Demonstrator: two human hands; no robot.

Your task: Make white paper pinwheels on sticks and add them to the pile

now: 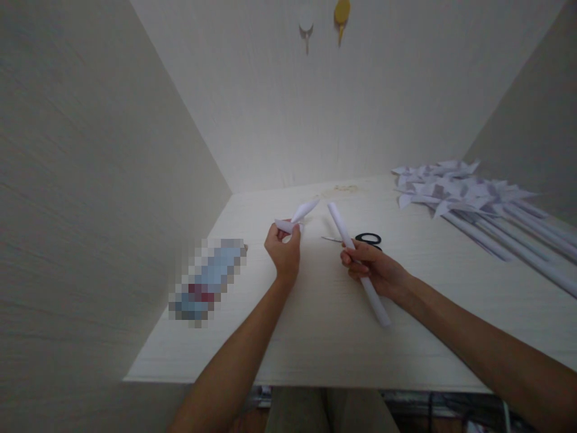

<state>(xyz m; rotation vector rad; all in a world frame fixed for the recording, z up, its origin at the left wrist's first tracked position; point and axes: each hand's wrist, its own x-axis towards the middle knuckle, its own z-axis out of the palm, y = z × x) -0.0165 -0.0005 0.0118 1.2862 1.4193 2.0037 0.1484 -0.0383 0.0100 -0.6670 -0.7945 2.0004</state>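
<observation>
My left hand (283,249) is closed on a small folded white paper piece (301,213) whose pointed tip sticks up to the right. My right hand (372,267) grips a rolled white paper tube (339,221) near its middle. The tube slants from upper left to lower right above the desk. The two papers are apart, with a small gap between their upper ends. Black-handled scissors (369,239) lie on the desk just behind my right hand.
A pale wooden desk (315,337) sits between a left wall and a back wall. Several finished white paper pinwheels on rolled sticks (469,201) lie at the right. A blurred-out object (210,279) lies at the left. Two hooks (324,21) hang on the back wall.
</observation>
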